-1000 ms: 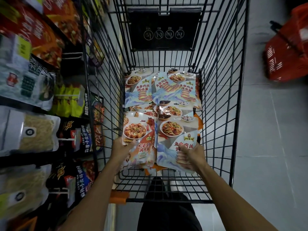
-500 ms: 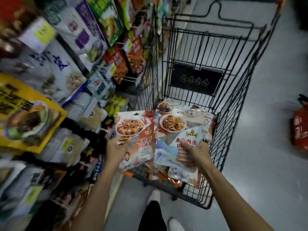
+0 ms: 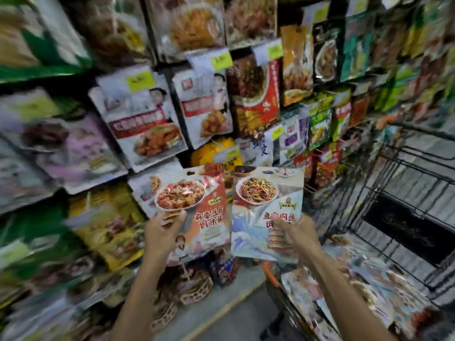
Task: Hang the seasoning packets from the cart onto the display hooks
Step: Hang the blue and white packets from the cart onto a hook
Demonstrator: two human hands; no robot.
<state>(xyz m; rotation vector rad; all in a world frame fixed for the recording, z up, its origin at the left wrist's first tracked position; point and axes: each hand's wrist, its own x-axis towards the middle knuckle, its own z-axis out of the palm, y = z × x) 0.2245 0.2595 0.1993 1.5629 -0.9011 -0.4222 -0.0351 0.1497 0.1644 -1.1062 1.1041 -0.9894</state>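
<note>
The person faced a display wall [image 3: 138, 119] crowded with hanging food packets, and the wire cart [image 3: 403, 183] stood beside it. Both hands were raised just left of the cart, each holding a seasoning packet upright with its printed face toward the camera. The left hand [image 3: 162, 232], the one farther from the cart, gripped the orange-red packet [image 3: 197, 212] near its lower left edge, with the thumb pressed on the front and the other fingers hidden behind. A few thin orange corners peeked out by the thumb, and whether it held more than one packet could not be told. The right hand [image 3: 295, 236], nearer the cart, gripped the blue-and-white packet [image 3: 261, 210] at its lower right part, again with the thumb on the front and the fingers out of sight behind. The two packets were side by side, their inner edges touching or slightly overlapping. Both were in front of the display wall, and neither hung on it. Inside the cart lay more packets [image 3: 369, 279] in the same blue and orange colours, spread over its bottom and badly blurred. A black panel [image 3: 406, 232] sat on the cart's far end wall. Left of the cart and above it, the hanging packets filled the wall in rows, several topped with yellow price tags [image 3: 140, 80], and most were too blurred to read. Just left of the cart's near corner, below the held packets, a strip of grey floor [image 3: 236, 316] showed.
</note>
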